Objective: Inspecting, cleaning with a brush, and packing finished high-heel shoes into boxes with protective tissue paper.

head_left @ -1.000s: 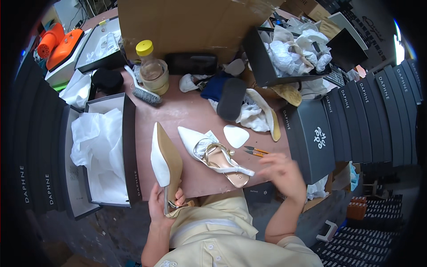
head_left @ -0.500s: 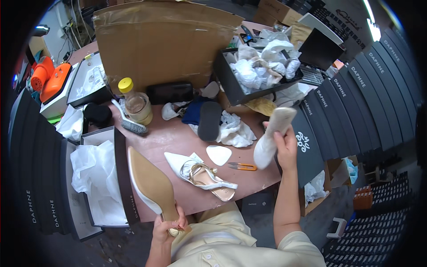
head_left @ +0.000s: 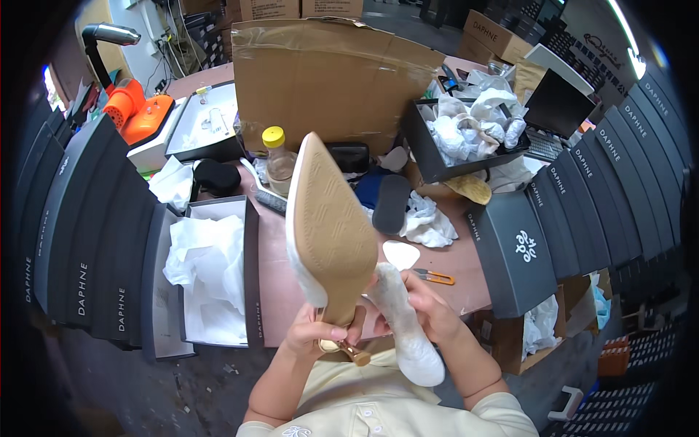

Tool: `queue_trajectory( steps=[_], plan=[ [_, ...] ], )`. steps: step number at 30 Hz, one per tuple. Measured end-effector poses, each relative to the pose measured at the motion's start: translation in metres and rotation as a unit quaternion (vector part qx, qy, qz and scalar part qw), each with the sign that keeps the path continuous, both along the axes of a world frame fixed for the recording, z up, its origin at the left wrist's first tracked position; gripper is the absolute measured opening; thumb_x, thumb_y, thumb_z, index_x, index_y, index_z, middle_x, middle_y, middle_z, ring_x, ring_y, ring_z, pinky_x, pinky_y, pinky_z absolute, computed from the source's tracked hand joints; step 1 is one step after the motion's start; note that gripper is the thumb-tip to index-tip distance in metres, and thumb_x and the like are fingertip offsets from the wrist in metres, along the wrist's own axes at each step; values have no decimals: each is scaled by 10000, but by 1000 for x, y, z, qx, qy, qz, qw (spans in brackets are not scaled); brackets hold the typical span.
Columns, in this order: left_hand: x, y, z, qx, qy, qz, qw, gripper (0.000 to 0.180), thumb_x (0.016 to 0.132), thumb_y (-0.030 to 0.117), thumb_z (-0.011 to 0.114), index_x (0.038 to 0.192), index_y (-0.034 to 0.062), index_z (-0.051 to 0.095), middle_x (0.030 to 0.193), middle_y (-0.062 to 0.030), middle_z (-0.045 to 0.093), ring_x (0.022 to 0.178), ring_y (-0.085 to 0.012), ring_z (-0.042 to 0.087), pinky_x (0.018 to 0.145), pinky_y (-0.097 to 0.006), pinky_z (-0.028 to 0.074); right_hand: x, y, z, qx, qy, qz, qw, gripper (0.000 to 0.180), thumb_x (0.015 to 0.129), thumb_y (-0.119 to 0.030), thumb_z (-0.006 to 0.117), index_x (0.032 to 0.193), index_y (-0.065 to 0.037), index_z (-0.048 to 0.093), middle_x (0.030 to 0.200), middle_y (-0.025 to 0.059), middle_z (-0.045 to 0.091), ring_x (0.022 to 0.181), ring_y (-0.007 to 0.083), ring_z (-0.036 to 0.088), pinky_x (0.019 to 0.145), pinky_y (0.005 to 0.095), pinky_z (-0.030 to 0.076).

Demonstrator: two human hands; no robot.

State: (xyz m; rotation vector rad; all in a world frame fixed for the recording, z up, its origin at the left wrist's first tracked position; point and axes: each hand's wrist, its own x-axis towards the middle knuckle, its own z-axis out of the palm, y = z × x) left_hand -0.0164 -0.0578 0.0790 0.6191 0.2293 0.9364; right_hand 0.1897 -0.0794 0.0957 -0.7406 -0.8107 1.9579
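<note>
My left hand [head_left: 312,333] is closed round the heel end of a pointed high-heeled shoe [head_left: 331,233]. The shoe is raised with its beige patterned sole facing me and its toe up; a white side edge shows. In my right hand [head_left: 431,309] is a long off-white padded piece [head_left: 416,353], smudged grey, its upper end close beside the shoe's heel area. Whether it touches the shoe I cannot tell. On the table beyond my right hand lie orange-handled thread snips [head_left: 439,277] and a white rounded pad [head_left: 401,255].
An open shoebox with white tissue [head_left: 207,255] stands at left, beside stacked dark boxes [head_left: 95,233]. More dark shoeboxes [head_left: 575,197] line the right. Behind are a yellow-capped bottle [head_left: 278,164], a brush [head_left: 269,197], crumpled cloths [head_left: 429,222] and a cardboard panel [head_left: 328,80].
My left hand has lifted the shoe higher and rightward. My right hand has brought the padded piece down and in to the shoe. The view has shifted; the white shoe on the table is now hidden.
</note>
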Motion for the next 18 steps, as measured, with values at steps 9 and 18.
queue_trajectory(
  steps=[9,18],
  plan=[
    [-19,-14,-14,-41,-34,38,998,826,616,62,558,1378,-50,259,1430,-229,294,604,-181,523,506,-279,446,-23,12,-16,75,-94,98,988,547,826,-163,676,1267,-24,383,1014,81,558,783,167,593,754,285,512],
    [-15,5,1,-61,-24,60,996,824,637,88,573,1372,-79,242,1349,-225,378,620,-179,545,547,-285,477,-22,-6,-43,-100,-33,117,988,342,882,-181,605,1137,10,482,902,143,633,742,170,639,693,289,520]
  ],
)
